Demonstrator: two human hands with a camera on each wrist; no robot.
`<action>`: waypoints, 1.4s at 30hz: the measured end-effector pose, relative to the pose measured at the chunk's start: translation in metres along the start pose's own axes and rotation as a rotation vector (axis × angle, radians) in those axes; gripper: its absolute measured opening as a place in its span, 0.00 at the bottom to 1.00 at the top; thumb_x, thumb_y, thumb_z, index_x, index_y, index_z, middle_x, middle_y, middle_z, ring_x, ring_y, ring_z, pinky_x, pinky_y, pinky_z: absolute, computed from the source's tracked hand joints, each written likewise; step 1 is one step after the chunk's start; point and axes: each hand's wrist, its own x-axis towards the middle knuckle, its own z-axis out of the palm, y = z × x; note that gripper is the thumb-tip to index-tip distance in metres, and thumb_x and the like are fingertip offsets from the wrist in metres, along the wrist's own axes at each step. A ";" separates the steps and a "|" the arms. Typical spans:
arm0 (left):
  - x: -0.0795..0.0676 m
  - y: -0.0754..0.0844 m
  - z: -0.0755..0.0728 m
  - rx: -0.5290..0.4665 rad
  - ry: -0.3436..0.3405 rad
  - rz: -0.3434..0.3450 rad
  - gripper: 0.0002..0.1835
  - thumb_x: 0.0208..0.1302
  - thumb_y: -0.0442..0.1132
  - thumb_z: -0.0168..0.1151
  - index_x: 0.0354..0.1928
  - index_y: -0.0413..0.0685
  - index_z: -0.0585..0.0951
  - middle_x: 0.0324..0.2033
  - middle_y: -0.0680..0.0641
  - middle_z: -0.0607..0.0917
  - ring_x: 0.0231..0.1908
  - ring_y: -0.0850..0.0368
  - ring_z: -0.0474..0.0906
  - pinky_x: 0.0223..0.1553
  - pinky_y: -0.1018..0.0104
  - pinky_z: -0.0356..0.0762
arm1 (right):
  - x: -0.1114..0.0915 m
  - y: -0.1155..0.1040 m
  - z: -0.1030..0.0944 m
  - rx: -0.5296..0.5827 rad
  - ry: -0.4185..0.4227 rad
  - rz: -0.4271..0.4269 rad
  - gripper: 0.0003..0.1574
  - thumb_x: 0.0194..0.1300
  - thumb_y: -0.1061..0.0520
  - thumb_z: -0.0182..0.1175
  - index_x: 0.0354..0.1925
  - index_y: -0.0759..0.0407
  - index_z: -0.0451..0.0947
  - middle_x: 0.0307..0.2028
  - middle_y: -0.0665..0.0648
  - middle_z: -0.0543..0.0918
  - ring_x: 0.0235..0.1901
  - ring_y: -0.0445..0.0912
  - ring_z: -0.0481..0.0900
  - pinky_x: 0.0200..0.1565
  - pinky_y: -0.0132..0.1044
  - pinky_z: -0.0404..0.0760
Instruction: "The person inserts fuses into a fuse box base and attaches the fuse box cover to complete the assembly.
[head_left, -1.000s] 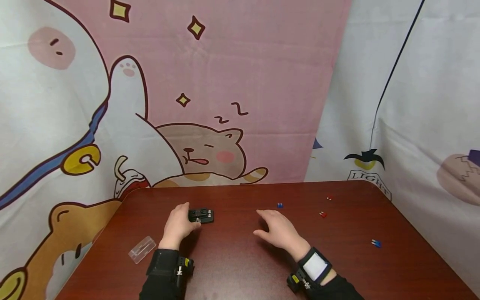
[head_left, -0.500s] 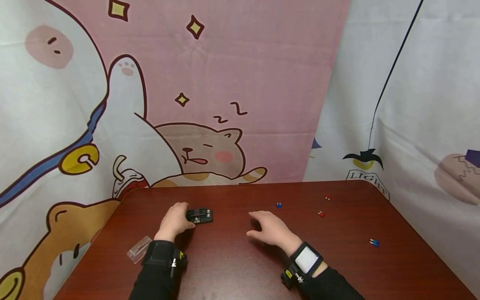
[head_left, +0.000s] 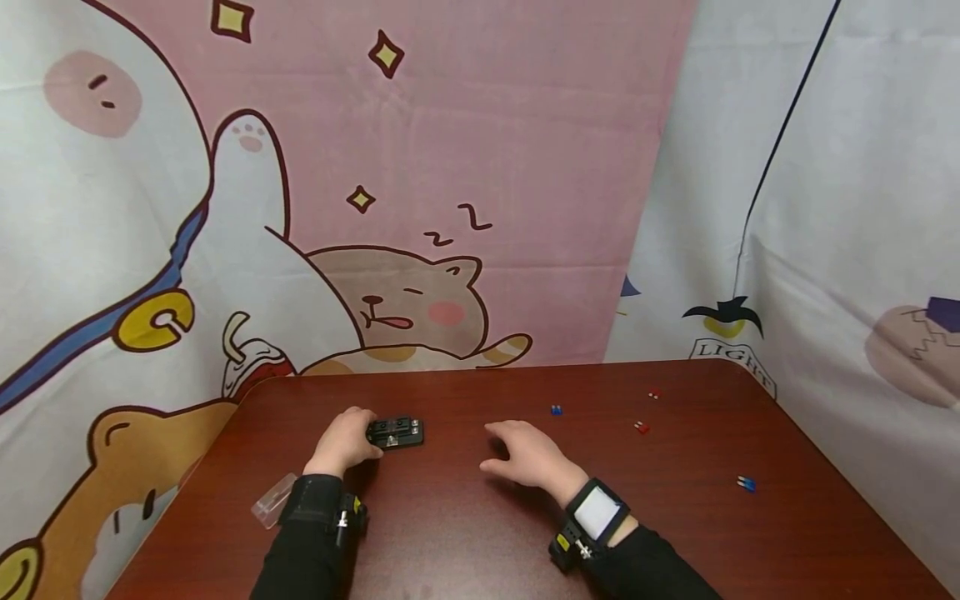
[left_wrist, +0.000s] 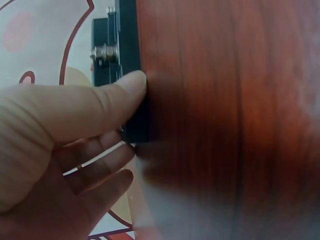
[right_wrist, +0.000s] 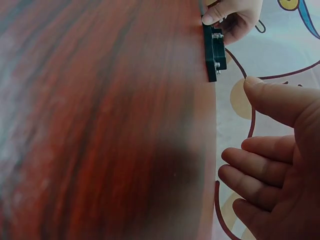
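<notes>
A low black block with metal screw posts, like a terminal block (head_left: 399,432), lies on the table left of the middle. My left hand (head_left: 341,442) grips its left end. In the left wrist view the thumb (left_wrist: 102,107) presses the near side of the block's base (left_wrist: 129,30), and the fingers are partly hidden behind it. To the right, my right hand (head_left: 528,454) hovers low over the table with nothing in it. Its fingers (right_wrist: 260,167) are relaxed and the thumb stands apart in the right wrist view.
A clear plastic cover (head_left: 274,502) lies by the left forearm, partly behind the sleeve. Small blue (head_left: 556,410) and red (head_left: 642,427) wire terminals are scattered on the right, with another red one (head_left: 654,395) farther back and a blue one (head_left: 746,483) nearer.
My left hand has drawn left a little, with the block shifting slightly left too and the thumb now at its left end. My right hand has also moved left, toward the block.
</notes>
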 end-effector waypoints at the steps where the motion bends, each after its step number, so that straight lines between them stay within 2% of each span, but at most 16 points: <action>1: 0.000 -0.001 -0.001 0.000 -0.006 0.006 0.29 0.42 0.36 0.82 0.48 0.32 0.81 0.43 0.37 0.81 0.43 0.43 0.77 0.49 0.45 0.74 | 0.001 -0.001 0.000 0.000 -0.002 0.000 0.39 0.62 0.44 0.69 0.63 0.64 0.74 0.58 0.62 0.79 0.59 0.56 0.75 0.59 0.52 0.71; 6: 0.004 -0.007 -0.005 -0.001 -0.048 0.053 0.26 0.43 0.37 0.82 0.46 0.36 0.83 0.41 0.42 0.81 0.41 0.46 0.77 0.48 0.47 0.74 | 0.005 -0.005 0.001 0.001 -0.012 -0.006 0.39 0.62 0.44 0.68 0.63 0.64 0.74 0.58 0.62 0.79 0.60 0.55 0.74 0.60 0.51 0.71; 15: 0.010 -0.010 -0.007 -0.017 -0.084 0.091 0.22 0.41 0.35 0.81 0.41 0.38 0.85 0.36 0.46 0.82 0.37 0.51 0.76 0.47 0.49 0.75 | 0.011 -0.011 0.003 0.021 -0.033 0.009 0.38 0.63 0.43 0.67 0.64 0.63 0.73 0.59 0.61 0.78 0.60 0.54 0.74 0.61 0.50 0.70; 22: 0.013 -0.011 -0.003 -0.046 -0.091 0.082 0.19 0.40 0.39 0.80 0.37 0.42 0.85 0.31 0.51 0.81 0.32 0.56 0.74 0.41 0.55 0.75 | 0.013 -0.014 0.004 0.038 -0.044 0.022 0.39 0.64 0.42 0.66 0.64 0.62 0.73 0.60 0.61 0.78 0.61 0.54 0.74 0.61 0.50 0.70; 25: 0.014 -0.012 0.000 -0.051 -0.083 0.071 0.21 0.38 0.41 0.79 0.37 0.43 0.85 0.30 0.52 0.81 0.31 0.57 0.73 0.38 0.56 0.74 | 0.013 -0.013 0.005 0.039 -0.042 0.022 0.39 0.64 0.41 0.66 0.65 0.62 0.72 0.60 0.61 0.77 0.61 0.54 0.73 0.61 0.50 0.70; 29: 0.014 -0.011 0.002 -0.061 -0.069 0.060 0.24 0.37 0.44 0.79 0.39 0.42 0.85 0.30 0.51 0.82 0.31 0.57 0.73 0.38 0.56 0.74 | 0.013 -0.012 0.005 0.045 -0.036 0.021 0.39 0.64 0.42 0.66 0.66 0.62 0.71 0.61 0.61 0.77 0.61 0.54 0.73 0.61 0.50 0.70; 34: 0.013 0.001 0.002 -0.104 -0.068 0.088 0.26 0.37 0.46 0.79 0.41 0.42 0.85 0.31 0.52 0.82 0.32 0.57 0.74 0.40 0.56 0.74 | 0.013 -0.012 0.003 0.064 -0.021 0.019 0.39 0.64 0.45 0.67 0.66 0.63 0.71 0.61 0.61 0.76 0.62 0.54 0.73 0.61 0.51 0.69; 42: 0.010 0.036 0.000 -0.168 -0.041 0.185 0.25 0.37 0.45 0.80 0.40 0.43 0.84 0.30 0.53 0.81 0.31 0.58 0.73 0.38 0.58 0.74 | 0.014 -0.011 0.001 0.077 0.047 -0.016 0.38 0.62 0.48 0.69 0.65 0.63 0.72 0.60 0.62 0.76 0.61 0.55 0.73 0.61 0.51 0.70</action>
